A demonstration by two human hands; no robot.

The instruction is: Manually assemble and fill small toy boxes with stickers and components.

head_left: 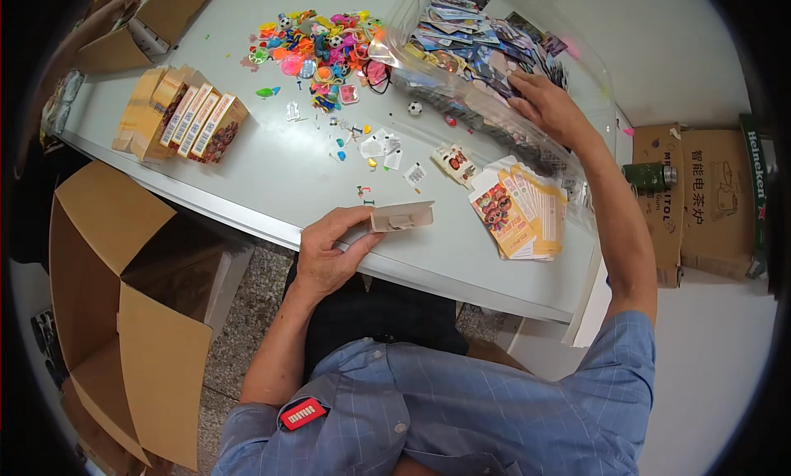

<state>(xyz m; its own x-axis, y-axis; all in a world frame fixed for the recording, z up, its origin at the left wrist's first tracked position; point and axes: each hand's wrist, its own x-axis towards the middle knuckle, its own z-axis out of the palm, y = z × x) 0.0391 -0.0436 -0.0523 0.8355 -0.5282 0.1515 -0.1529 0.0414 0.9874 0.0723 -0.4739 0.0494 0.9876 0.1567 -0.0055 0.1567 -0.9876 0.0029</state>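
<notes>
Far left, on the floor: big open brown carton (124,311), flaps standing up, inside dark. On the pale surface (272,171), top left: another brown carton (156,19) lying open, then a row of small yellow boxes (177,118) leaning on each other, sides white with dark stripes, one face red and dark. Further right, near the far edge: heap of small toys (317,52) in pink, orange, green and blue, with loose bits and little white slips (379,145) scattered toward the near edge. Left hand (329,249) at the near edge of the surface, fingers closed around a small beige box (401,217), thumb pressing on its flap; box hanging partly past the edge, so could slip down to the lap or the floor if the hold loosens, and flap could crease under the thumb. Right of it: fan of flat yellow cards (519,208) with a red and dark picture, close to the near edge, easy to push off with a sleeve. Right hand (548,105) resting with spread fingers, palm down, on a clear plastic bag (494,72) full of blue and dark picture cards; bag tilted and open, so may spill cards over the toys if pulled too fast. Far right, on the floor: brown cartons (700,200) with dark print and a green strip, dark green flask (651,175) on top.
</notes>
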